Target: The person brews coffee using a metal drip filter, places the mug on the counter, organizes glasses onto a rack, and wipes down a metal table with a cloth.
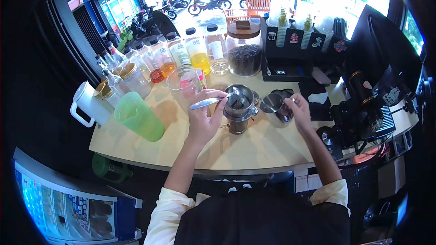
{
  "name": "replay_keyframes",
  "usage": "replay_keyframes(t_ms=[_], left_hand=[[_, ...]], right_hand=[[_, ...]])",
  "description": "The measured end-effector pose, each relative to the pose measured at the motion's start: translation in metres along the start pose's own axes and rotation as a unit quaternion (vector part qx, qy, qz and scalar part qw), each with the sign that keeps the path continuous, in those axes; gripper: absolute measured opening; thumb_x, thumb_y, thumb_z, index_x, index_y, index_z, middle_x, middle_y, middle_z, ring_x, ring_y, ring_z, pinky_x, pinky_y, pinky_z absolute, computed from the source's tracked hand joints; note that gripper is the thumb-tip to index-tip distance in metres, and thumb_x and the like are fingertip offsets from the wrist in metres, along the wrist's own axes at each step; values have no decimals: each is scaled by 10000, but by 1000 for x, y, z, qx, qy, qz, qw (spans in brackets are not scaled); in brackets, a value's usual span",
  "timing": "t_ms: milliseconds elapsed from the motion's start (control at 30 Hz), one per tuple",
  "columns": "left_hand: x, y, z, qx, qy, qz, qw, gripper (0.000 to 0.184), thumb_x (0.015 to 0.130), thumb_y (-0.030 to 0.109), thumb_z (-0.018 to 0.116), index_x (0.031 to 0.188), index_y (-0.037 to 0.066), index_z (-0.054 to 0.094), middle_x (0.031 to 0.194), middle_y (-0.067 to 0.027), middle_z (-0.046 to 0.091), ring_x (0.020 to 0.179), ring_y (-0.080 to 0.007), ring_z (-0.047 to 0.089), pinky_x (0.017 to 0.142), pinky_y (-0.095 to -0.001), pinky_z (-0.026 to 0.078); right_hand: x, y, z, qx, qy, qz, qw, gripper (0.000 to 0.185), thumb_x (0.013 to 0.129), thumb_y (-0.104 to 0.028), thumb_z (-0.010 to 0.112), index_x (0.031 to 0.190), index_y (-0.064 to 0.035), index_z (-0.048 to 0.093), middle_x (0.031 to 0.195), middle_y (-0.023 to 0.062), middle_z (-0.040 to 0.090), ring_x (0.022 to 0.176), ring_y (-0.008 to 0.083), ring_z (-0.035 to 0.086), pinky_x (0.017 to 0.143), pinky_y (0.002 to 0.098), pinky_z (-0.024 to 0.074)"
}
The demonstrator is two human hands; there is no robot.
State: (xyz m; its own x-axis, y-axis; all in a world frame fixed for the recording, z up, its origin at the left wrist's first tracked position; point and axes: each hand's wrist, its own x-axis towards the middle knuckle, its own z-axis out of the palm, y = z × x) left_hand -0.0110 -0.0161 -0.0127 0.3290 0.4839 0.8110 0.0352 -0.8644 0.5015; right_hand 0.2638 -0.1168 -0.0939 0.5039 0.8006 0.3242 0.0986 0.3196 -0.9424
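Observation:
My left hand [205, 117] pinches a metal spoon [205, 103], its handle sticking out to the left. The spoon's bowl end is at the mouth of a metal dripper [240, 110], which has dark contents. Under the dripper stands a clear glass vessel [238, 127] with dark contents in its lower part. Off to the right, my right hand [299, 112] is closed around a small metal cup [271, 103], held apart from the dripper and tilted. Behind my left hand is a clear plastic pitcher [182, 81].
A green pitcher [140, 119] and white jug [91, 106] stand left. Several bottles [196, 52] and a coffee bean jar [245, 54] line the back. A black organizer [295, 66] with cups is back right; dark equipment [359, 122] crowds the right side of the counter [200, 156].

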Motion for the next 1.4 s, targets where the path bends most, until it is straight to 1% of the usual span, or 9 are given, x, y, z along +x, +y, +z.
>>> replay_keyframes(t_ms=[67, 433, 633, 767, 833, 1000, 1200, 1267, 1400], left_hand=[[1, 0, 1, 9, 0, 15, 1000, 83, 841, 46, 651, 917, 37, 618, 866, -94, 645, 828, -244, 636, 751, -336, 480], [-3, -3, 5, 15, 8, 34, 999, 93, 837, 37, 646, 918, 49, 601, 857, -96, 627, 812, -252, 622, 750, -349, 464], [4, 5, 1, 21, -27, 22, 999, 56, 853, 39, 620, 905, 52, 602, 854, -83, 596, 815, -261, 589, 754, -362, 450], [16, 14, 4, 68, -57, 86, 992, 98, 831, 42, 625, 921, 69, 598, 863, -69, 571, 847, -255, 569, 787, -372, 435], [26, 24, 8, 105, -110, 183, 971, 174, 780, 52, 656, 938, 76, 587, 884, -55, 557, 872, -244, 560, 818, -377, 423], [30, 31, 17, 151, -98, 260, 949, 271, 735, 72, 684, 986, 68, 582, 931, -51, 547, 883, -238, 559, 841, -381, 419], [20, 16, 3, 100, -119, 133, 979, 461, 752, 203, 744, 1135, 30, 554, 1046, -96, 558, 1014, -278, 539, 927, -426, 402], [7, -3, 2, 30, -99, 18, 994, 726, 703, 288, 815, 1293, 45, 470, 1216, -140, 525, 1134, -302, 521, 981, -398, 401], [-11, -20, 11, 53, -143, -67, 986, 914, 622, 323, 868, 1359, 52, 400, 1350, -146, 453, 1244, -287, 463, 1047, -392, 366]], right_hand=[[-7, 4, 4, 23, 2, 55, 998, 170, 922, -94, 585, 797, -78, 471, 721, -2, 557, 643, 57, 515, 589, 210, 411], [-20, 70, -2, 113, 70, 17, 991, 140, 942, -104, 527, 814, -92, 470, 722, -24, 501, 718, 63, 497, 671, 215, 395], [-5, 25, -5, -73, 111, -41, 990, 98, 887, -63, 589, 974, -52, 545, 896, 15, 497, 757, 68, 499, 677, 213, 418], [-14, -82, 41, -142, -73, -243, 957, 413, 832, -37, 637, 1229, -25, 526, 1120, 83, 483, 782, 96, 522, 706, 232, 450], [-22, -119, 61, -170, -128, -272, 938, 420, 809, -41, 666, 1214, -33, 557, 1149, 85, 498, 779, 105, 528, 700, 248, 456], [-16, -144, 86, -209, -200, -340, 895, 262, 821, -9, 647, 1080, -39, 635, 1052, 98, 551, 785, 157, 570, 693, 277, 477], [-15, -140, 85, -190, -147, -402, 884, 147, 841, 37, 614, 979, -10, 637, 901, 101, 592, 762, 196, 609, 653, 284, 497], [-16, -136, 79, -196, -123, -397, 888, 132, 842, 42, 614, 964, -5, 631, 889, 100, 595, 748, 194, 610, 642, 281, 496], [-14, -119, 75, -176, -99, -369, 907, 130, 847, 57, 597, 963, 2, 617, 893, 107, 593, 744, 192, 611, 648, 280, 495]])
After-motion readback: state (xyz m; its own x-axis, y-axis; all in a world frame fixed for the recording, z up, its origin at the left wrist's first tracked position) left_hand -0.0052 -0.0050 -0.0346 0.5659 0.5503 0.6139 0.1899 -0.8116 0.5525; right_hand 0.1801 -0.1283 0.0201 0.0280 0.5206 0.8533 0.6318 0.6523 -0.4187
